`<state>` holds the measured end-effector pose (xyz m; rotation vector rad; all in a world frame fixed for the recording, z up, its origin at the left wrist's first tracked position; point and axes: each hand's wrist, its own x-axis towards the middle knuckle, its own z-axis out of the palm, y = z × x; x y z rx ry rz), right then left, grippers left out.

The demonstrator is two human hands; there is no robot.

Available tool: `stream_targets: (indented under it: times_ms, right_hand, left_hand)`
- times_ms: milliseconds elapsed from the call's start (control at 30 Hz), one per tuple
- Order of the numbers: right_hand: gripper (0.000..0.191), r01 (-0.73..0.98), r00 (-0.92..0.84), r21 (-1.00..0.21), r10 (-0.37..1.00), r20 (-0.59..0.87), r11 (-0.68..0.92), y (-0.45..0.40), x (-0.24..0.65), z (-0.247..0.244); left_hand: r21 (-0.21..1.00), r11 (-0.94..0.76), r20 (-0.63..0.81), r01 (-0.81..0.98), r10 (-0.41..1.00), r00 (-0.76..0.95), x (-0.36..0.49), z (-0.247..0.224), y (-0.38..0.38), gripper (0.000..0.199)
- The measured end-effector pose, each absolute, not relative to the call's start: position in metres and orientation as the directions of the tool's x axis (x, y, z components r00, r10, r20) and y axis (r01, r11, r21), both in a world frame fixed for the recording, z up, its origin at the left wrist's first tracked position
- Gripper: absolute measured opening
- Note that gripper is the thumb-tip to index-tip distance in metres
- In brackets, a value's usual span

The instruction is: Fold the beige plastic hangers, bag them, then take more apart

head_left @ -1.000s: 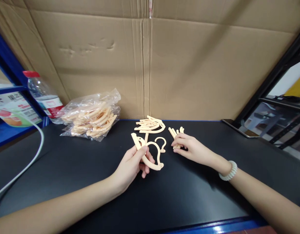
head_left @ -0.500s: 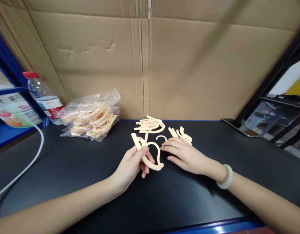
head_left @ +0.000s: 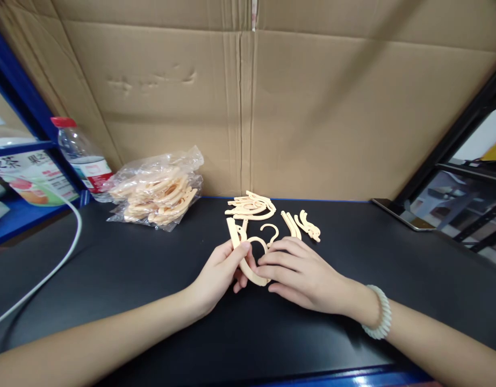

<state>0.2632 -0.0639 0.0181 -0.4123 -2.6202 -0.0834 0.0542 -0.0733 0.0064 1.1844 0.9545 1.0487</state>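
Observation:
My left hand is closed on a beige plastic folding hanger, thumb on top, with its arms folded into a curved loop. At the loop's right end, the bent fingers of my right hand are on the hanger and partly cover it. Just beyond those fingers is a loose beige hook, its lower end close to my index finger. Straight arm pieces lie behind my right hand, and small curved pieces are to their right.
A pile of beige hanger parts lies at the back of the black table. Left of it are a clear bag of hangers and a red-capped bottle. A phone-like slab lies back right; a white cable runs along the left.
My right hand has come off the loose pieces, moving left and nearer onto the hanger's right end. More of the hook and straight arms shows. My left hand keeps its hold.

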Motion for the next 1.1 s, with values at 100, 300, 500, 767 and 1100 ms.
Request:
stream_targets:
  times_ms: [100,300,500,767,1100]
  right_hand:
    - [0.023,0.306,-0.837,0.01,0.265,0.478,0.952,-0.063,0.262,0.017]
    - [0.013,0.362,-0.811,0.076,0.273,0.518,0.929,-0.065,0.261,0.016]
    - [0.012,0.439,-0.73,-0.098,0.418,0.541,0.893,-0.059,0.266,0.011]
    - [0.016,0.348,-0.526,-0.483,0.594,0.609,0.804,-0.061,0.263,0.016]
    - [0.025,0.006,-0.613,-0.871,0.69,0.385,0.491,-0.063,0.264,0.026]
  left_hand:
    - [0.993,0.067,-0.036,-0.101,0.958,0.284,0.054,0.006,-0.073,0.039]
    - [0.998,-0.017,0.036,-0.058,0.94,0.34,0.056,0.006,-0.075,0.039]
    - [0.99,-0.129,0.138,-0.05,0.948,0.287,0.057,0.006,-0.081,0.039]
    - [0.908,-0.335,0.264,0.252,0.923,0.279,0.046,0.009,-0.072,0.025]
    - [0.74,-0.53,0.373,0.415,0.836,0.403,0.046,0.017,-0.075,0.024]
